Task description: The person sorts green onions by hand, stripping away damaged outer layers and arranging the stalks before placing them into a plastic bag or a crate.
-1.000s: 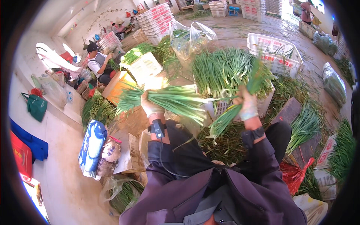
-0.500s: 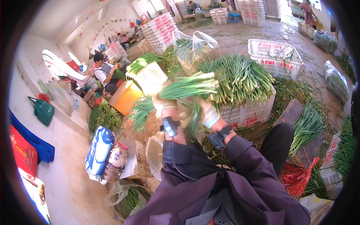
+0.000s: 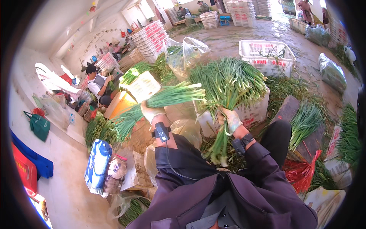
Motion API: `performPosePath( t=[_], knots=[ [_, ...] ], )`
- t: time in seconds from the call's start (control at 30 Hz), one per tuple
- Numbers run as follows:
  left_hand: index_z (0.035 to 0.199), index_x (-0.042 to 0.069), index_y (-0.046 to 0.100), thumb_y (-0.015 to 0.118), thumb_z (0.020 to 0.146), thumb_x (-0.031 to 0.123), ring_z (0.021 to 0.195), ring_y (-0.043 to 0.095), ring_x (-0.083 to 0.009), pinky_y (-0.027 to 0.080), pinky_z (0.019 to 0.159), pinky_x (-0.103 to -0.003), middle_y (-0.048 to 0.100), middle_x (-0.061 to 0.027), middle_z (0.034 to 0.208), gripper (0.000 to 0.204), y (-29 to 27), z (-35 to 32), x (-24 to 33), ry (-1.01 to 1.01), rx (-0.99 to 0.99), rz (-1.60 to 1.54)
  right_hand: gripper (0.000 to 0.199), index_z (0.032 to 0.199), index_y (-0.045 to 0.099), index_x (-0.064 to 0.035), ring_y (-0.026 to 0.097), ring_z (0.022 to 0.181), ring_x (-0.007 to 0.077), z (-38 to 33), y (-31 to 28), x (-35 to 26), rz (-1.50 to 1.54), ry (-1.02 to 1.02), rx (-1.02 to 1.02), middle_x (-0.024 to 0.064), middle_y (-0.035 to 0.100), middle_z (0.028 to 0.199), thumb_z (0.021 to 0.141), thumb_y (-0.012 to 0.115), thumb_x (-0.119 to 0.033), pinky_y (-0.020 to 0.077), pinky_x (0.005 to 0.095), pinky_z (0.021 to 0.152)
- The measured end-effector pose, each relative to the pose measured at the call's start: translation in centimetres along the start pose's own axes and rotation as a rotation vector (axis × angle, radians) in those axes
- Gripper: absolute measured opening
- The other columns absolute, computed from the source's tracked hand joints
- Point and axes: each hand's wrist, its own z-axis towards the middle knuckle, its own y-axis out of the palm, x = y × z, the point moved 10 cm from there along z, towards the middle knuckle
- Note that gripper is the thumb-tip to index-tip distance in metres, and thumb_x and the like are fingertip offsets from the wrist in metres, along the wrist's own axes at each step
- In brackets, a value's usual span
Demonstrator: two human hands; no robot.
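My left hand (image 3: 151,111), in a pale glove, is wrapped round a long bunch of chives (image 3: 173,95). Their pale stem ends point right and the green tips droop to the left. My right hand (image 3: 230,121), also gloved, is closed round a smaller clump of chives (image 3: 220,147) that hangs down below it. Above that hand, stems run up against a large heap of chives (image 3: 232,78), which is piled over a white plastic crate (image 3: 253,108). Whether the clump is separate from the heap, I cannot tell.
A white crate (image 3: 267,68) with few leaves stands behind the heap. An orange box (image 3: 116,106) is at left, near a seated person (image 3: 100,86). More chives (image 3: 306,124) lie on a dark board at right, beside red plastic ties (image 3: 303,173). Stacked crates (image 3: 150,40) stand farther back.
My right hand has moved right and down, to the front of the heap, with greens in its grip. My left hand still holds its bunch, slightly farther left in view.
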Motion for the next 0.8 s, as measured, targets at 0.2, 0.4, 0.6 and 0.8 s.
performPosePath(
  t=[0.2, 0.4, 0.6, 0.8],
  knots=[
    [0.122, -0.001, 0.061, 0.050, 0.093, 0.024, 0.109, 0.065, -0.0357, 0.054, 0.096, -0.052, 0.068, -0.0192, 0.121, 0.040, 0.7, -2.9, -3.9, -0.079, -0.010, 0.055, 0.037, 0.127, 0.062, -0.0032, 0.062, 0.068, 0.0146, 0.2, 7.3, -4.7, -0.260, -0.366, -0.012, 0.0053, 0.068, 0.096, 0.092, 0.072, -0.012, 0.0537, 0.0334, 0.057],
    [0.121, 0.001, 0.061, 0.053, 0.092, 0.028, 0.103, 0.065, -0.0325, 0.053, 0.094, -0.047, 0.068, -0.0153, 0.115, 0.040, -1.0, -1.6, 0.1, -0.087, 0.003, 0.057, 0.010, 0.103, 0.069, -0.0027, 0.054, 0.048, 0.0123, -1.7, 4.1, -8.4, -0.039, -0.361, 0.176, 0.0034, 0.063, 0.071, 0.096, 0.065, -0.010, 0.0444, 0.0265, 0.042],
    [0.122, 0.001, 0.061, 0.050, 0.095, 0.031, 0.108, 0.064, -0.0339, 0.052, 0.097, -0.049, 0.067, -0.0172, 0.120, 0.041, -1.0, -2.9, -1.6, -0.080, 0.028, 0.102, 0.028, 0.117, 0.067, -0.0057, 0.065, 0.068, 0.0156, -0.6, 5.8, -4.5, -0.420, -0.347, -0.052, 0.0039, 0.069, 0.089, 0.092, 0.075, -0.015, 0.0538, 0.0308, 0.062],
    [0.120, 0.001, 0.062, 0.050, 0.095, 0.029, 0.108, 0.063, -0.0348, 0.051, 0.097, -0.050, 0.066, -0.0166, 0.117, 0.039, -2.3, -3.3, 0.4, -0.005, 0.052, 0.180, 0.019, 0.110, 0.068, -0.0003, 0.066, 0.065, 0.0173, -1.6, 7.9, -4.1, -0.129, -0.245, 0.102, 0.0090, 0.071, 0.088, 0.094, 0.071, -0.010, 0.0539, 0.0306, 0.051]
  ],
)
